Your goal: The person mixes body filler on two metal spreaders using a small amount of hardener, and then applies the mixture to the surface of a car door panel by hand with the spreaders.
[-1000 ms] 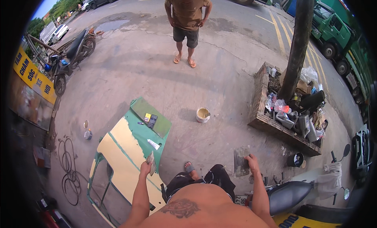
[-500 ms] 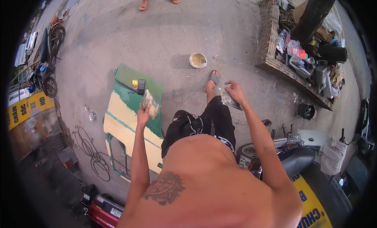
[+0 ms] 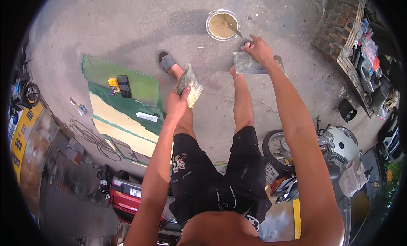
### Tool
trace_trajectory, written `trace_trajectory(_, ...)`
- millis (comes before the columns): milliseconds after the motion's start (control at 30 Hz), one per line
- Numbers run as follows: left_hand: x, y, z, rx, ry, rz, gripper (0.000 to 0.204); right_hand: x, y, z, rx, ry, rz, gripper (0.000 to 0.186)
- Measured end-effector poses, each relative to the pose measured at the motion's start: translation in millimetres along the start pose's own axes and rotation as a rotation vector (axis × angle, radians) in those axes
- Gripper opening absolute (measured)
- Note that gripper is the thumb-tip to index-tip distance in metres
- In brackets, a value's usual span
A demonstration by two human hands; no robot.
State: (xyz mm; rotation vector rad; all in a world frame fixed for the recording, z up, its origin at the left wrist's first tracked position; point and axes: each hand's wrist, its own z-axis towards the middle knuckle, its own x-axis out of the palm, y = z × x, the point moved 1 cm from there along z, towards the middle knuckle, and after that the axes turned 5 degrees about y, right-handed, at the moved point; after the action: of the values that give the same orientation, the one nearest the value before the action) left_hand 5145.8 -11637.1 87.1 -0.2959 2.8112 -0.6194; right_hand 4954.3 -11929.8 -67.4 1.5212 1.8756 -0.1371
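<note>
My left hand (image 3: 178, 104) is closed on the lower edge of a flat, putty-smeared plate (image 3: 189, 81), thumb on its face. It is over the gap between my left leg and a green and cream painted panel (image 3: 123, 112). In my right hand (image 3: 260, 50) I grip a wide grey putty spreader (image 3: 248, 64) by its far edge, above my right foot. Just beyond that hand, an open round can (image 3: 220, 26) of tan putty stands on the ground. A putty knife (image 3: 235, 31) sticks out over its rim.
On the panel lie a phone (image 3: 124, 86), a small yellow box (image 3: 113, 85) and a white tube (image 3: 146, 116). A parked motorbike (image 3: 282, 148) is at right, below a black bucket (image 3: 347, 110). A brick-edged planter (image 3: 341, 23) with rubbish fills the upper right. A red car (image 3: 123, 201) is at lower left.
I have stepped forward with my left foot, and my view has tilted. Both hands keep their plates. The can looks nearer, the white tube shows, and another person's feet have left the view.
</note>
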Motion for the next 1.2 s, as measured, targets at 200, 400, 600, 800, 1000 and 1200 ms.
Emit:
trace_trajectory(200, 28, 53, 48, -0.146, 0.044, -0.040, 0.051, 67, 24, 77, 0.024, -0.132, -0.034, 0.038)
trace_trajectory(400, 11, 74, 77, -0.163, 0.093, -0.075, 0.058, 60, 45, 53, -0.347, 0.014, -0.097, 0.023)
trace_trajectory(600, -1, 65, 114, -0.029, 0.019, -0.108, 0.045, -4, 56, 60, -0.349, -0.034, -0.286, 0.022)
trace_trajectory(800, -4, 59, 147, 0.099, -0.053, -0.060, 0.045, 38, 34, 102, -0.285, 0.085, -0.397, 0.030)
trace_trajectory(1000, -24, 54, 153, -0.002, -0.079, -0.111, 0.044, 25, 5, 96, -0.035, 0.337, 0.187, 0.037)
trace_trajectory(1200, -38, 43, 160, -0.043, -0.008, -0.212, 0.048, 46, -4, 71, 0.210, 0.389, 0.988, 0.039)
